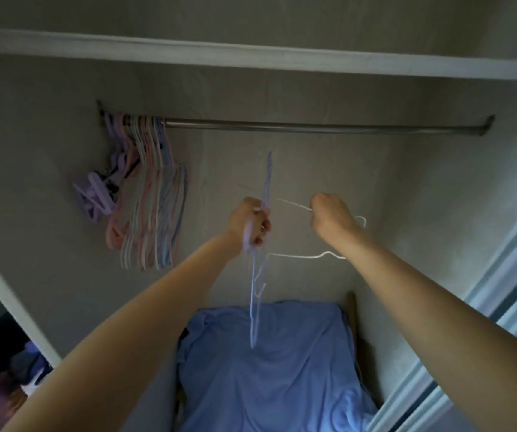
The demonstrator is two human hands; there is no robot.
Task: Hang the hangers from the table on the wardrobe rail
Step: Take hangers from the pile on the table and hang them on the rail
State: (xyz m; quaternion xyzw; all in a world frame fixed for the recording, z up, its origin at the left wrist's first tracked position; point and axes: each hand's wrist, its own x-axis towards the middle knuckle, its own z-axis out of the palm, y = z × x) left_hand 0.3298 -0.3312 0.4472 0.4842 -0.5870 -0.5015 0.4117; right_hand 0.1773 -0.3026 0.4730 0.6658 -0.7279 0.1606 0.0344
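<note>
Left hand [251,221] is gripping a bunch of lilac hangers [255,294] edge-on; right hand [332,218] is pinching a white hanger [301,256], pulling it free. Rail [313,127] is running 9-to-3 at 12 o'clock above both hands, right hand nearer its bare stretch.

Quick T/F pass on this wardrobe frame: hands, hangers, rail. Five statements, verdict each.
1. The left hand grips purple hangers. True.
2. The right hand is empty. False: it pinches a white hanger.
3. The hung hangers bunch at the left end of the rail. True.
4. Both held hangers are already hooked on the rail. False: they are held below it, apart from it.
5. A red cloth lies at the wardrobe bottom. False: the blue cloth lies there.
</note>
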